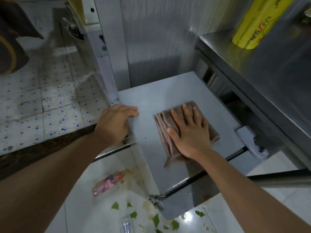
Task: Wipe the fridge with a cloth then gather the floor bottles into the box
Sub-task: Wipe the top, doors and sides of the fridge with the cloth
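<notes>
The small grey fridge (pixel 148 98) stands below me, its flat top in the middle of the view. A folded brown cloth (pixel 164 125) lies on that top. My right hand (pixel 190 132) presses flat on the cloth with its fingers straight and spread. My left hand (pixel 116 123) rests on the fridge top's left edge, fingers bent over the rim. On the white floor in front of the fridge lies a plastic bottle with a pink label (pixel 107 184). A clear bottle (pixel 126 224) lies at the bottom edge of the view. No box is in view.
Green leaf scraps (pixel 156 219) and stains litter the floor near the bottles. A steel counter (pixel 262 68) with a yellow roll (pixel 257 22) stands close on the right. Patterned tiles (pixel 42 98) cover a raised floor to the left, and a grey wall rises behind the fridge.
</notes>
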Tool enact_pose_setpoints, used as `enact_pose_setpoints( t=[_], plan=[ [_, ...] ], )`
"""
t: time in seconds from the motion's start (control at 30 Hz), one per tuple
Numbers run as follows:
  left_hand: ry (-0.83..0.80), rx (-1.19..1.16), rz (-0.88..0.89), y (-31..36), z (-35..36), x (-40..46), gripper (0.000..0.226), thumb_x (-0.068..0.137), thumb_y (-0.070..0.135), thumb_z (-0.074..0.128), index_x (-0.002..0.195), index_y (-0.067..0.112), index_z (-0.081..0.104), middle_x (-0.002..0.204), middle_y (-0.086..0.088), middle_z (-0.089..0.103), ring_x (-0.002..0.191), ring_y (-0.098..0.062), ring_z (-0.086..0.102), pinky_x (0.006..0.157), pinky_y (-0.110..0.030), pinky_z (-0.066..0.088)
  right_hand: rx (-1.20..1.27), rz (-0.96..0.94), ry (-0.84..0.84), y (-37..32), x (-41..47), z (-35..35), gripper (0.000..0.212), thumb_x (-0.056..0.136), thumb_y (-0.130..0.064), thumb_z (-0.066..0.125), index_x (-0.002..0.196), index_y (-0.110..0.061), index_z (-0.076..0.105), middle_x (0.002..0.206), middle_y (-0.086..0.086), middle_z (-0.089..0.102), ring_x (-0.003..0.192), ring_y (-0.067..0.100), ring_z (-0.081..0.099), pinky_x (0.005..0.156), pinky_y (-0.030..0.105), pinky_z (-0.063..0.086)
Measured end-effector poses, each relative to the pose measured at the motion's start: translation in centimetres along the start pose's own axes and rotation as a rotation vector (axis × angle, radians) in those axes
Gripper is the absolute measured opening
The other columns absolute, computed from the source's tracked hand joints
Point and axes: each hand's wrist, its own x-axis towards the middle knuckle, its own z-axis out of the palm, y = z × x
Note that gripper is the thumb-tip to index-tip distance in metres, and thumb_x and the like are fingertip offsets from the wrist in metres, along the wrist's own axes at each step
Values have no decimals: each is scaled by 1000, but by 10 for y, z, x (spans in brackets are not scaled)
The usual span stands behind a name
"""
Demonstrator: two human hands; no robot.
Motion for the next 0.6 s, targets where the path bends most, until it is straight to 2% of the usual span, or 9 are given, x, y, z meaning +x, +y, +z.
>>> enact_pose_setpoints(
  t=[0.1, 0.23, 0.37, 0.47, 0.6],
  plan=[
    [-33, -33, 3, -10, -1, 3, 57, 75, -15, 46, 122, 13, 63, 136, 0, 54, 127, -22, 45, 106, -42, 35, 6, 48, 6, -14, 50, -3, 63, 92, -63, 10, 149, -39, -5, 160, 2, -10, 146, 32, -11, 117, 54, -1],
    [-69, -87, 17, -13, -3, 0, 61, 77, -12, 47, 130, 17, 55, 142, 2, 48, 131, -17, 37, 110, -27, 28, -24, -28, 10, -28, 52, -3, 61, 94, -58, 11, 150, -36, -4, 160, 3, -9, 145, 32, -11, 115, 52, -5],
    [-127, -107, -33, -19, -5, -2, 68, 78, -8, 46, 137, 26, 41, 143, -2, 43, 128, -25, 42, 106, -39, 36, 10, -200, 19, -52, -19, 3, 65, 89, -59, 2, 150, -35, -3, 160, 1, -8, 145, 28, -15, 115, 47, -10],
    [-155, -135, -12, -21, -7, 0, 76, 77, -11, 46, 141, 22, 24, 143, 6, 47, 131, -23, 39, 104, -42, 38, 23, -154, 7, -72, -61, 9, 64, 91, -60, 4, 150, -34, -1, 160, 2, -6, 145, 31, -14, 116, 51, -4],
    [-224, -152, 28, -27, -13, 3, 86, 78, -11, 47, 148, 21, 8, 146, 2, 43, 134, -23, 37, 109, -41, 34, -5, -55, 2, -100, -33, 10, 66, 89, -58, 15, 147, -37, -9, 158, 4, -18, 144, 36, -18, 114, 56, -8]
  ],
)
